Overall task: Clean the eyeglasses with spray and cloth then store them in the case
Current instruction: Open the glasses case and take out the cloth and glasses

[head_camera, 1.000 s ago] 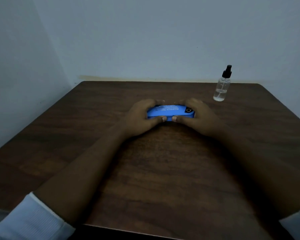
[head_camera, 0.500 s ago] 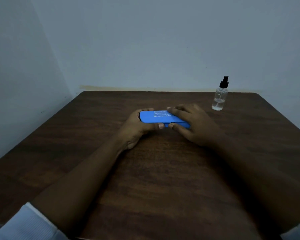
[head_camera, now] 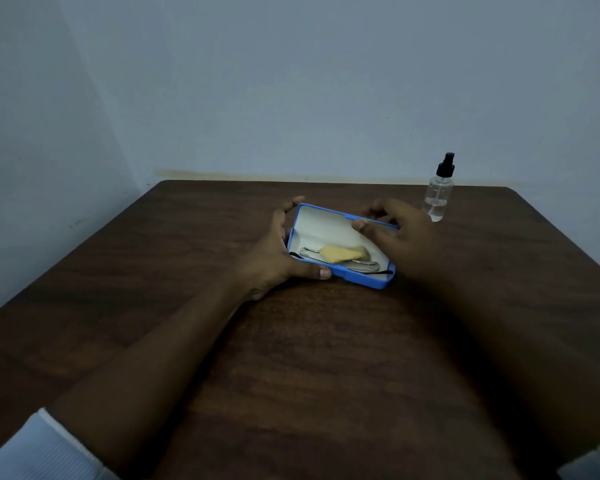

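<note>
We look down on a pale blue-grey wall (head_camera: 291, 81) that meets a dark wooden bench (head_camera: 326, 375) filling the lower half of the view. Two bare forearms reach forward over the bench. A white sleeve (head_camera: 39, 452) shows at the lower left and another edge of white at the lower right corner.

The left grip (head_camera: 274, 258) is closed around the left end of the case (head_camera: 361, 277). Its thumb lies along the near front wall and its fingers curl round the far side. The right grip (head_camera: 399, 233) pinches the raised lid near its right end, with the thumb on the pale inner lining and the fingers behind the blue rim.

The blue case sits on the bench a little beyond its middle, turned slightly askew. Its lid is tilted up and back, so we see a white lining.

The spray bottle (head_camera: 439, 195) stands upright near the far right edge of the bench, just beyond the right grip and apart from the case. It is clear, with a black pump top and a little liquid in the bottom.

Inside the case a crumpled yellow cloth (head_camera: 343, 253) lies on top of the eyeglasses (head_camera: 364, 265). Only thin metal arms and dark tips show beneath it, and we cannot make out the lenses.
</note>
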`<state>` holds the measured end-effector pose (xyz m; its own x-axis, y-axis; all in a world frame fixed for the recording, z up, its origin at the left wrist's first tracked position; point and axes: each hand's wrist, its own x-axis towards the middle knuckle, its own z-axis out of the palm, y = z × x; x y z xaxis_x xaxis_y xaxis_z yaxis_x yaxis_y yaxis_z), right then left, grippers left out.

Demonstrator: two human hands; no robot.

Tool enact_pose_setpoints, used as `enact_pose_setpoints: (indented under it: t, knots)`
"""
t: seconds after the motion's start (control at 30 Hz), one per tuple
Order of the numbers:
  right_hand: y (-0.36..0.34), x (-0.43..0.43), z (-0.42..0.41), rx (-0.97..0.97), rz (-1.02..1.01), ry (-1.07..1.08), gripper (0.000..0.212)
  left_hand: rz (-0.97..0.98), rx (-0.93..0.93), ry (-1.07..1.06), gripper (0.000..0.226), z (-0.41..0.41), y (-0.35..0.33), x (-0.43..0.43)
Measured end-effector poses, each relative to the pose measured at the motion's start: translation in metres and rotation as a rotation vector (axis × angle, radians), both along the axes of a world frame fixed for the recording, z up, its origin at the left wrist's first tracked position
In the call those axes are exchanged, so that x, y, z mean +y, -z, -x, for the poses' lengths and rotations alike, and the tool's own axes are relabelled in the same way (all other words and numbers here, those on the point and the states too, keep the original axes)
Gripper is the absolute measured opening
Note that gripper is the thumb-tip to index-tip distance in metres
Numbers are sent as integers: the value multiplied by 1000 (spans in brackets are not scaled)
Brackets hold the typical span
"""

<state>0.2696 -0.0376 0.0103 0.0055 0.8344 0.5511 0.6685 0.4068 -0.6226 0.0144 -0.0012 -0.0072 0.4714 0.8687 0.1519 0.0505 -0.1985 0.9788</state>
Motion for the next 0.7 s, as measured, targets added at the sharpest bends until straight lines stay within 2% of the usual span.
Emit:
enact_pose_setpoints:
  t: [0.17, 0.3, 0.4, 0.53, 0.7]
  knots:
    - [4, 3, -3, 241, 50, -11, 16, -27, -10, 32, 136, 1, 0, 0]
    - [6, 9, 0, 388, 154, 11, 24, -79, 11, 27, 139, 0, 1, -3]
    - [7, 14, 0, 502, 225, 21, 23, -122, 45, 19, 123, -3, 2, -6]
    - [7, 16, -1, 526, 256, 27, 27, -140, 109, -6, 94, -5, 0, -6]
    - [5, 16, 2, 529, 204, 2, 41, -44, 5, -10, 97, -4, 2, -4]
